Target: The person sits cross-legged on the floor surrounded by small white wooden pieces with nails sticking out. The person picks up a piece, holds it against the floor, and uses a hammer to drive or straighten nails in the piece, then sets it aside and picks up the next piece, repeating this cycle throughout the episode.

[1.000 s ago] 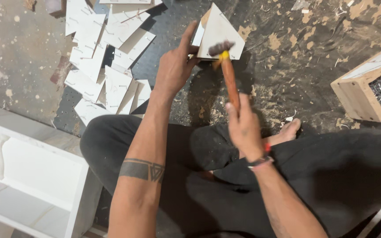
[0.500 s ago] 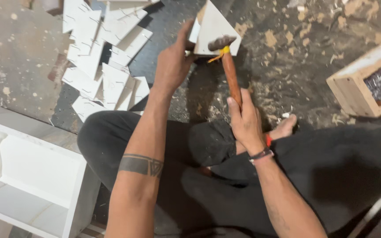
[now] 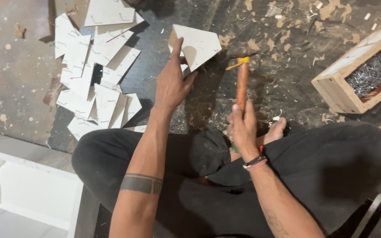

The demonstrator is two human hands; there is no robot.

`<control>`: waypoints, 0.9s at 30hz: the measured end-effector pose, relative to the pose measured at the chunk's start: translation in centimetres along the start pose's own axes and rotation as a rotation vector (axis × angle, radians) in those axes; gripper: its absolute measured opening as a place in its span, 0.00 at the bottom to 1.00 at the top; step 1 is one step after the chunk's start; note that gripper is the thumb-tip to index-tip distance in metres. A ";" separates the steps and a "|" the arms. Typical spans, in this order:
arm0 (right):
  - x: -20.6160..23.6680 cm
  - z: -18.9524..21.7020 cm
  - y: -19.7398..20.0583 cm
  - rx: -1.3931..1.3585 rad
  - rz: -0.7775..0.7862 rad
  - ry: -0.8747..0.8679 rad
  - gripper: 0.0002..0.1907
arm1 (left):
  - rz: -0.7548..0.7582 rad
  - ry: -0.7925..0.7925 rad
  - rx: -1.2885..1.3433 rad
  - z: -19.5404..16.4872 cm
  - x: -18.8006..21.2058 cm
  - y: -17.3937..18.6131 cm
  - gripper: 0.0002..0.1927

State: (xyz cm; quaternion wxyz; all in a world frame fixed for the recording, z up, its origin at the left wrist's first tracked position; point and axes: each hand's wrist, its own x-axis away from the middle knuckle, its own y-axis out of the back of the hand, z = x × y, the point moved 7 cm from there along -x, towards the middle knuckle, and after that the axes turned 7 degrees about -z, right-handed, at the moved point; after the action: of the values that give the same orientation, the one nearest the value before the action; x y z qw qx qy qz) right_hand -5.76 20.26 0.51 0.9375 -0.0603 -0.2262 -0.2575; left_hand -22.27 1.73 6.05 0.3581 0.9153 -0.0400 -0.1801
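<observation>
My left hand grips a white triangular board piece by its near edge and holds it tilted above the dark floor. In my right hand is a hammer with an orange-brown wooden handle. The hammer's dark head sits just right of the board piece, close to its edge. I sit cross-legged in black trousers, and a bare foot shows beside my right hand.
A heap of similar white board pieces lies on the floor to the left. At the right stands a wooden box filled with metal nails. A white panel structure is at the lower left. Sawdust and chips litter the floor.
The hammer head has swung from over the board piece's face to its right edge. My left hand has kept its hold on the piece.
</observation>
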 end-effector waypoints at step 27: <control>-0.8 5.7 -1.9 -0.250 -0.078 0.132 0.18 | 0.142 0.063 0.015 0.3 -1.4 -1.4 0.32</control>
State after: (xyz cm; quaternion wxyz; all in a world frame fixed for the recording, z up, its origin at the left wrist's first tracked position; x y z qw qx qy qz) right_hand -9.60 20.33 5.22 0.9248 -0.1505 -0.1324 -0.3234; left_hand -23.75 2.87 5.29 0.3644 0.9179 -0.0950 -0.1253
